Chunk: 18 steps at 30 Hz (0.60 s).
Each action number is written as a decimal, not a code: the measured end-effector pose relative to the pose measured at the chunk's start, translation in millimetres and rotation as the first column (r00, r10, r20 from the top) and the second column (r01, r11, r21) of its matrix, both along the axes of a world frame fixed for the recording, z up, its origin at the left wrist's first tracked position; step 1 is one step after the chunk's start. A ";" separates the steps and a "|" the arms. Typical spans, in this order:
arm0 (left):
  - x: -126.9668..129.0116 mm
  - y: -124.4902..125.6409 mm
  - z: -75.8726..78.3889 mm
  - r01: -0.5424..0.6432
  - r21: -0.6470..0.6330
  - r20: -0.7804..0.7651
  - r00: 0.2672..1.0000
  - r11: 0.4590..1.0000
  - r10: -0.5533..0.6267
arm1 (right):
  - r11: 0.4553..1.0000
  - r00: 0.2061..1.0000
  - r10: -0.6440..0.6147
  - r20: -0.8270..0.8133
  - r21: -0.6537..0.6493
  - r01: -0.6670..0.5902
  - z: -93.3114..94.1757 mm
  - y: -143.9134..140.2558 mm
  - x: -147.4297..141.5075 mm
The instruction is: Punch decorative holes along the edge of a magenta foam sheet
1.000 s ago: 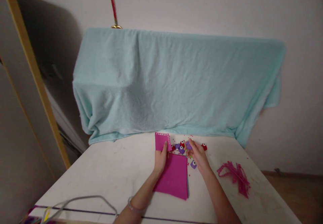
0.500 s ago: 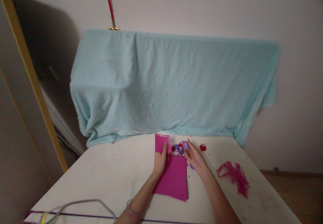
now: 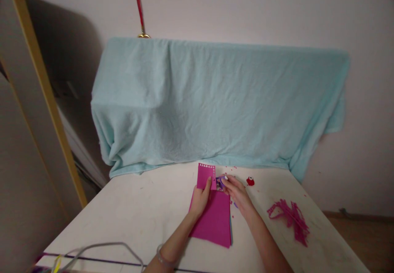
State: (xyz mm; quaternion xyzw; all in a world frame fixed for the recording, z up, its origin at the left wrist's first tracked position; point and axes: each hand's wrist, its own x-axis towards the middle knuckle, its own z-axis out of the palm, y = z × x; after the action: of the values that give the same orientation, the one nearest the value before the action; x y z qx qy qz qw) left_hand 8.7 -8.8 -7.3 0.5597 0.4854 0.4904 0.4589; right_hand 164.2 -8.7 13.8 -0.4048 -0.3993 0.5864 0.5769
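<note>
My left hand [image 3: 201, 199] grips a small magenta paper card [image 3: 204, 176], thumb on its face. Rows of small punched holes line the card's top and right edges. My right hand [image 3: 236, 191] is closed on a small purple craft punch [image 3: 221, 181], held against the card's right edge; fingers hide part of it. Below the card, a stack of larger magenta sheets [image 3: 212, 219] lies on the table, with a bluish edge showing on its right. A red craft punch [image 3: 250, 181] sits to the right of my right hand.
A tangle of magenta paper strips [image 3: 291, 219] rests on the right of the white table [image 3: 123, 207]. Tiny punched bits are scattered behind my right hand. A light blue cloth [image 3: 221, 100] hangs along the back. A grey cable [image 3: 101, 245] curves at the front left.
My right hand has brought the purple craft punch left onto the card's right edge; before, they were apart. The whole view has shifted slightly.
</note>
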 end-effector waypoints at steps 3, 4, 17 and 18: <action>-1.5 -2.5 4.9 0.000 0.051 -0.027 1.000 0.999 0.002 | 0.999 0.999 0.041 -0.020 0.037 -0.040 3.1 -2.9 -2.9; -1.9 -3.3 6.4 -0.003 0.074 -0.033 0.999 0.997 0.005 | 0.998 0.998 0.051 -0.030 0.039 -0.050 3.3 -3.8 -3.7; 4.4 3.1 7.1 0.003 -0.052 0.172 0.985 0.999 0.006 | 0.984 0.921 0.030 -0.389 -0.152 -0.097 -6.6 2.7 1.9; 3.2 2.2 7.6 0.003 -0.075 0.153 0.988 0.997 0.008 | 0.981 0.911 0.029 -0.411 -0.164 -0.105 -7.0 3.2 2.2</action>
State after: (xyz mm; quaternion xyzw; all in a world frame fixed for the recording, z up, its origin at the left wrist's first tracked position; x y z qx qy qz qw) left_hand 11.9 -6.6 0.4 0.5020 0.4674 0.5140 0.5150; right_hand 166.4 -5.5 6.8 -0.3111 -0.2287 0.7114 0.5873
